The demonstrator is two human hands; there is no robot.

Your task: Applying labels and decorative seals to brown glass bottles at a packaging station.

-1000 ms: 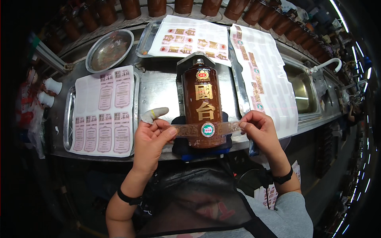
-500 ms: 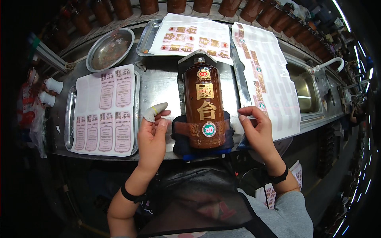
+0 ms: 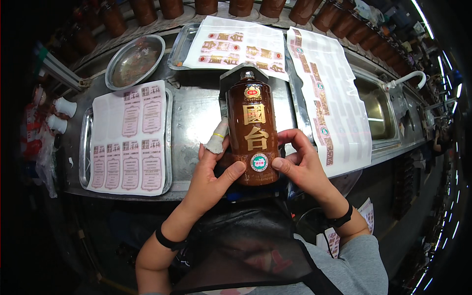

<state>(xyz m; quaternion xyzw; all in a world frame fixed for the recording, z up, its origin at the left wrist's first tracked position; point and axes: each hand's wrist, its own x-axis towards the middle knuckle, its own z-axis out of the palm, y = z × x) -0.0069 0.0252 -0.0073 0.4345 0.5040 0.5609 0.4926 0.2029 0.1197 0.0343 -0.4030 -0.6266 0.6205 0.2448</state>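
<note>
A glossy brown bottle point(image 3: 253, 110) with large gold characters lies on its back, its neck pointing away from me. My left hand point(image 3: 215, 169) wraps round its lower left side, thumb pressed on the front. A whitish cover with a yellow band sits on that hand's index finger. From the other side my right hand point(image 3: 302, 162) grips the bottle, its thumb flat beside the round green-and-white emblem point(image 3: 258, 162). Both thumbs flank the emblem on the decal band. Behind the bottle is a dark angled support point(image 3: 224, 78), and the cushion beneath is mostly hidden.
Printed label sheets point(image 3: 129, 140) lie on a metal tray at left, with more decal sheets point(image 3: 236, 44) behind and a long sheet point(image 3: 337, 103) at right. A round metal basin point(image 3: 135, 61) stands far left. The sink point(image 3: 378, 115) is at right, and brown bottles point(image 3: 169, 7) line the back.
Both hands have moved inward from beside the bottle and closed on its lower sides, thumbs now on its front. The bottles along the back have shifted left.
</note>
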